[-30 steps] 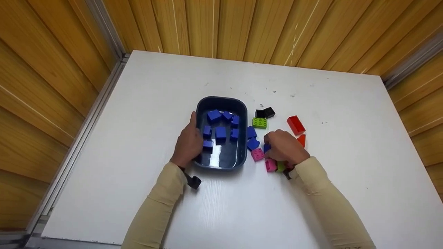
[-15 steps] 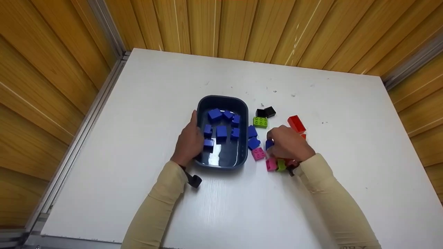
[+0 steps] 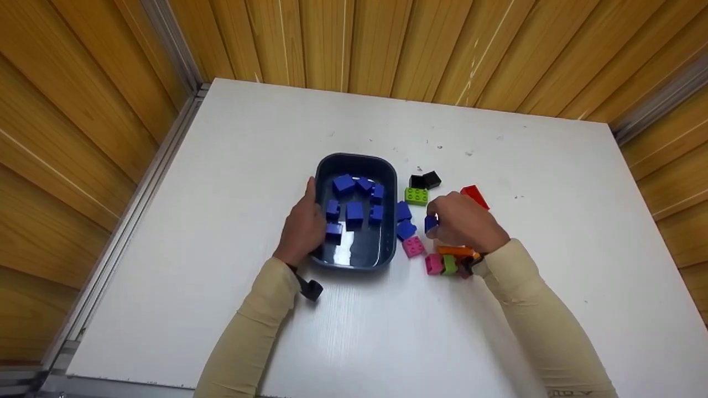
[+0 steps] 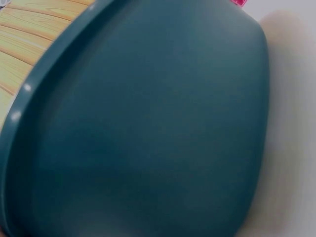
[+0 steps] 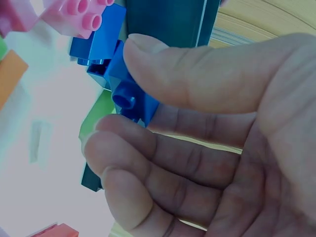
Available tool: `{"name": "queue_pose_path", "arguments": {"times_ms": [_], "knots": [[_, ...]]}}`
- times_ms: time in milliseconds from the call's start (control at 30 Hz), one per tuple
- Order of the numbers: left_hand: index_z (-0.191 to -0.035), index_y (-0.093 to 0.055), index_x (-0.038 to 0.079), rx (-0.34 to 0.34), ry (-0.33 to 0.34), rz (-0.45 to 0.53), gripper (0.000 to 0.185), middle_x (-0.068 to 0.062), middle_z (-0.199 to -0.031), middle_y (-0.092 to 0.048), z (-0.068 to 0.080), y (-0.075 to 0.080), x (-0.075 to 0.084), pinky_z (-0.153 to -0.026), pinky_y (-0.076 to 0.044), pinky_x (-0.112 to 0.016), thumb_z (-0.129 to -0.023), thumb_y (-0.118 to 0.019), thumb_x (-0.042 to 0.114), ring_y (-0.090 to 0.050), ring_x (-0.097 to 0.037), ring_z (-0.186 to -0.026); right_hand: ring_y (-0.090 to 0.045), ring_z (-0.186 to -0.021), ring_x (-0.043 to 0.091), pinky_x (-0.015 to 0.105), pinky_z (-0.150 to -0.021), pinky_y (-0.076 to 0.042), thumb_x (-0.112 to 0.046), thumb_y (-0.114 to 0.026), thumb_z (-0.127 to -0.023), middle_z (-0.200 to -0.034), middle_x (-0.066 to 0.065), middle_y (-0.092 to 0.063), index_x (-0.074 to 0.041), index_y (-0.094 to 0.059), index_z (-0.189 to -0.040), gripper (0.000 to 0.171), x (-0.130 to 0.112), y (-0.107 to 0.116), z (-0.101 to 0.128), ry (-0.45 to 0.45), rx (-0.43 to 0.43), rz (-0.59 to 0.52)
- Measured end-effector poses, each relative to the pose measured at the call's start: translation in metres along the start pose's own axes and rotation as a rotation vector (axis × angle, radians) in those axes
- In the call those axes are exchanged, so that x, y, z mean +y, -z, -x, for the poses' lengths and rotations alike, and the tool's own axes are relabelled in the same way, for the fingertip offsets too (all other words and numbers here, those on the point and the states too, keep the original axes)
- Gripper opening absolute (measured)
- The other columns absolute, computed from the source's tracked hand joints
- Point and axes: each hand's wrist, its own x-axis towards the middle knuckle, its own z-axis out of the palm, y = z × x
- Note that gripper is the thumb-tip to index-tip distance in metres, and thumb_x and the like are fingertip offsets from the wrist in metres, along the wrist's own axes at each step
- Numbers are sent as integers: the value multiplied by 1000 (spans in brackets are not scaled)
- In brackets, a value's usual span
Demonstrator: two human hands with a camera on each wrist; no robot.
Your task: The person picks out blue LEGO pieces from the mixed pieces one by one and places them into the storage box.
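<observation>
My left hand [image 3: 302, 225] holds the left side of a dark blue tray [image 3: 354, 268], one finger lying along its outer wall and the hand overlapping the rim. The tray's smooth wall [image 4: 158, 118] fills most of the left wrist view. Several blue bricks [image 3: 354, 213] lie inside the tray. To the right of it, my right hand [image 3: 467, 222] pinches a small blue toy brick [image 5: 129, 94] between thumb and fingers. Two more blue bricks [image 3: 405, 229] sit beside the tray's right wall, and they show behind the pinched brick in the right wrist view.
Around my right hand are a lime green brick [image 3: 416, 196], black bricks [image 3: 431, 179], a red brick [image 3: 474, 195], pink bricks [image 3: 412, 246] and an orange brick [image 3: 454, 251]. Wood-patterned panels [image 3: 365, 44] stand behind the white table [image 3: 249, 138].
My right hand has shifted slightly up and to the right with the blue brick, uncovering the orange brick below it. The left hand and the tray stay in place.
</observation>
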Motion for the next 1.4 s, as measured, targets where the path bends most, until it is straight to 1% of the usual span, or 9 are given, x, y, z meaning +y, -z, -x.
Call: {"name": "queue_pose_path", "arguments": {"times_ms": [333,433,567,667,867,1067,1167,1267,1400], "knots": [[-168,-16,8,8,4,1,63,-18,-163,-45,0,-1,-1,-115,-46,-49,-108,-34,12,-58,-28,-126,-72,-100,30,44,-86,-64,-19,-83,-89,-116,15,-77,-4,-76,-124,39,-9,10,-1,7,-6,-27],[-168,-16,7,10,3,-5,62,-19,-162,-46,0,-2,-1,-114,-46,-50,-108,-33,12,-59,-29,-124,-73,-102,31,43,-84,-64,-18,-83,-89,-118,16,-77,-4,-76,-125,39,-13,12,-2,20,3,-13],[-168,-16,7,12,-2,-18,63,-20,-160,-47,1,-2,-1,-116,-46,-50,-108,-33,12,-58,-31,-132,-72,-101,31,40,-79,-64,-18,-83,-89,-122,18,-76,-3,-76,-124,39,-18,14,-2,58,14,-7],[-167,-16,6,17,-8,-3,63,-20,-162,-46,1,-2,-2,-118,-44,-50,-108,-34,11,-55,-31,-139,-71,-92,28,37,-74,-62,-18,-85,-88,-115,16,-78,-3,-77,-121,37,-22,15,-3,83,22,-11],[-167,-16,7,20,-13,10,63,-18,-164,-43,0,-1,-2,-119,-43,-49,-108,-35,11,-54,-31,-141,-67,-73,23,31,-64,-56,-18,-87,-85,-92,9,-78,-3,-81,-106,26,-29,16,-7,132,49,12],[-168,-17,8,19,-5,1,63,-18,-164,-44,1,-1,0,-118,-44,-50,-108,-35,12,-53,-33,-142,-63,-67,21,30,-62,-54,-15,-86,-85,-80,7,-74,-3,-81,-97,18,-37,18,-9,185,74,36],[-168,-17,8,16,-3,1,63,-19,-163,-44,1,-1,1,-118,-44,-50,-108,-35,12,-53,-33,-142,-59,-64,19,29,-60,-49,-13,-84,-86,-69,4,-65,-4,-78,-89,12,-41,19,-11,238,106,53],[-168,-17,8,17,-6,-4,63,-19,-162,-45,0,-1,1,-115,-45,-50,-108,-35,12,-57,-32,-134,-55,-63,19,29,-58,-43,-12,-82,-86,-62,2,-54,-6,-76,-84,10,-46,19,-13,274,123,59],[-167,-18,7,24,-20,-14,63,-20,-160,-47,0,-2,1,-113,-47,-51,-107,-36,11,-59,-33,-131,-56,-64,20,28,-57,-45,-13,-82,-87,-63,3,-56,-5,-77,-90,9,-54,21,-14,259,99,56]]}}
